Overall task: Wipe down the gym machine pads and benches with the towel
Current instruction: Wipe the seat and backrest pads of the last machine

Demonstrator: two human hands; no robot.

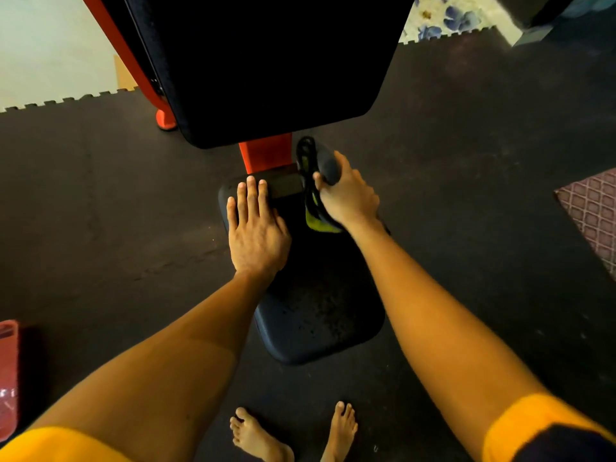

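Observation:
A dark padded bench seat point(316, 315) lies below me, with the large black back pad point(273, 61) rising behind it on an orange frame point(266, 155). My left hand point(255, 228) rests flat on the far left part of the seat, fingers straight. My right hand point(346, 195) grips a bunched dark towel with a yellow-green patch point(318, 221) at the seat's far right corner. Part of the towel sticks up past my fingers and part hangs under my wrist.
Dark rubber mat flooring point(116, 211) surrounds the bench, with a jigsaw edge to pale floor at the back. An orange foot point(165, 120) of the frame stands at back left. A red container point(8, 378) sits far left, a patterned mat point(593, 215) at right. My bare feet point(290, 435) stand before the seat.

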